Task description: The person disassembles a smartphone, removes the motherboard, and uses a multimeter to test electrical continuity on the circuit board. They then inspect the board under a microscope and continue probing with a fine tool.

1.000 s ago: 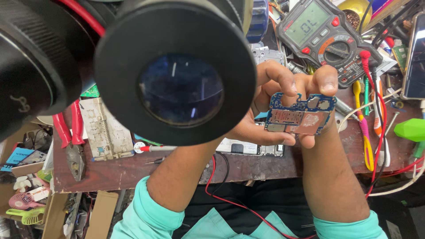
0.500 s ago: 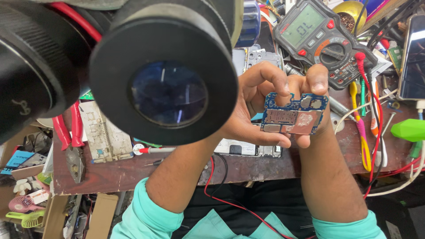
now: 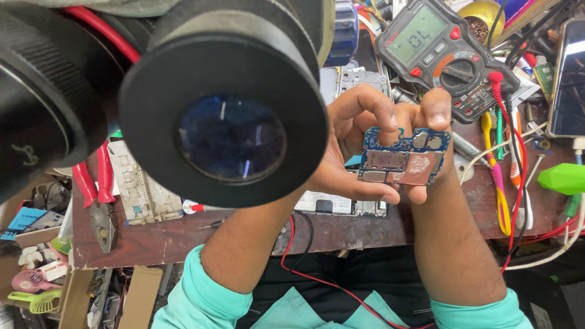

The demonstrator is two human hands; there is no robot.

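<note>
Circuit board [image 3: 403,159], small and blue with metal shields, is held up in both hands just above the near edge of the wooden workbench [image 3: 164,240]. The left hand [image 3: 350,152] cups it from the left, fingers curled over its top edge and thumb pressed along its lower edge. The right hand [image 3: 429,137] pinches its right end, thumb laid over the top right corner and fingers closed behind it. Both hands are closed on the board; neither holds anything else.

This looks like an inspection hold, the board turned face up toward the eyes. A closer look would call for keeping the grip on the edges, clear of the components.

Directly beneath the board lies an opened phone frame [image 3: 341,206]. Above and right of the board sits a multimeter [image 3: 448,52] with red leads trailing down. Far left of the board are red-handled pliers [image 3: 97,201]. A microscope eyepiece [image 3: 228,128] looms left of the board, close to the camera.
</note>
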